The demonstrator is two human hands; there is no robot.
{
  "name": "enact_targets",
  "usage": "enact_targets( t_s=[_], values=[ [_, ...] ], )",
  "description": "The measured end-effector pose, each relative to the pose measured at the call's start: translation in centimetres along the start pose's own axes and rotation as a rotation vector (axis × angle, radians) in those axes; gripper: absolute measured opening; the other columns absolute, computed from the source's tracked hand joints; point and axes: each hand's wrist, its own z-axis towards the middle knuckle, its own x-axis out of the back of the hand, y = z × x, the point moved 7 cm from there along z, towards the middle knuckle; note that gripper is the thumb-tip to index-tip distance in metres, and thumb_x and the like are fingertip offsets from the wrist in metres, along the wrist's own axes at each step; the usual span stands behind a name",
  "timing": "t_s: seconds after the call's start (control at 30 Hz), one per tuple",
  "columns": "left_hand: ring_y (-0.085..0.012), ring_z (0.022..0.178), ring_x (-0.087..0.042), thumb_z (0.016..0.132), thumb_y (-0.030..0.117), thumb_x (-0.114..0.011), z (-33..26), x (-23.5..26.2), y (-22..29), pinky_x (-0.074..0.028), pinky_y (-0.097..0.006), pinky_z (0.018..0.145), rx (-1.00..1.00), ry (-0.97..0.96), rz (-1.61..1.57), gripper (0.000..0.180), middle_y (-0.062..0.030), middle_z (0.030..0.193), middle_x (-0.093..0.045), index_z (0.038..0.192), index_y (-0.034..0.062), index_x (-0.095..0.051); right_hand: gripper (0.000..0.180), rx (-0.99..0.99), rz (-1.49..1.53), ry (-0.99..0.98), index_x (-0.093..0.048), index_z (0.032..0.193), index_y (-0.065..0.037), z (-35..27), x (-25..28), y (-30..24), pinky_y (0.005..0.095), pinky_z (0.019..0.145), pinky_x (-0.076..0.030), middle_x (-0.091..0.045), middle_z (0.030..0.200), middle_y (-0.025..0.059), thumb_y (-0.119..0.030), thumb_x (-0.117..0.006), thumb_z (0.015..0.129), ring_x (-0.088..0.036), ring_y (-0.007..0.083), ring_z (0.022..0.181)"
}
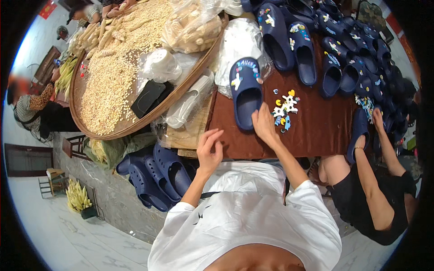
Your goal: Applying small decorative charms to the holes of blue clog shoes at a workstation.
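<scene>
A navy clog (248,90) with several charms and light lettering on its upper lies on the brown cloth in front of me, heel toward me. My right hand (264,124) grips the right side of its heel rim, thumb and fingers closed there. My left hand (210,151) hovers by the table's front edge, left of the heel, holding nothing; its fingers are bent and apart. Right of the clog lies a loose cluster of small charms (289,104), white, yellow and blue. Behind the clog is a crumpled white plastic bag (237,38).
A wide woven tray (135,128) of corn kernels stands left, with bagged cobs (190,31) and a dark box (151,98). Decorated clogs (305,58) crowd the back right. At right, another person handles a clog (360,126). Plain clogs (147,185) hang low left.
</scene>
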Motion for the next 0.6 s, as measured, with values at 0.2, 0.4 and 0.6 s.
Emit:
enact_targets(
  t_s=[0.2, 0.4, 0.6],
  values=[
    [-0.0314, 0.099, -0.066, 0.091, -0.003, -0.060, 3.9, -4.9, 0.1, -0.054, -0.036, 0.081, 0.139, -0.122, -0.110, 0.030, -0.0168, 0.114, -0.062, 0.119, 0.0042, -0.066, 0.023, -0.123, 0.042, -0.147, -0.043, 0.105, 0.005, -9.7, 1.8, -0.6, 0.0591, 0.073, -0.049, -0.054, 0.099, 0.0321, -0.013, -0.052, 0.094, -0.059, 0.0534, 0.086],
    [-0.0341, 0.105, -0.060, 0.094, 0.023, -0.066, 3.4, -8.2, -1.9, -0.049, -0.043, 0.089, 0.248, -0.335, -0.002, 0.039, -0.0177, 0.114, -0.060, 0.127, 0.0039, -0.060, 0.028, -0.232, 0.221, -0.236, -0.047, 0.105, 0.003, -13.2, 3.3, -0.9, 0.0518, 0.070, -0.051, -0.059, 0.097, 0.0259, -0.020, -0.060, 0.096, -0.062, 0.0431, 0.081],
    [-0.0316, 0.097, -0.061, 0.088, 0.030, -0.074, 3.7, -8.5, -2.8, -0.050, -0.041, 0.083, 0.284, -0.318, 0.017, 0.046, -0.0172, 0.108, -0.061, 0.124, 0.0053, -0.062, 0.037, -0.274, 0.435, -0.031, -0.056, 0.099, 0.000, -9.0, 4.5, 1.7, 0.0373, 0.065, -0.052, -0.066, 0.084, 0.0145, -0.035, -0.066, 0.096, -0.065, 0.0242, 0.069]
  ],
)
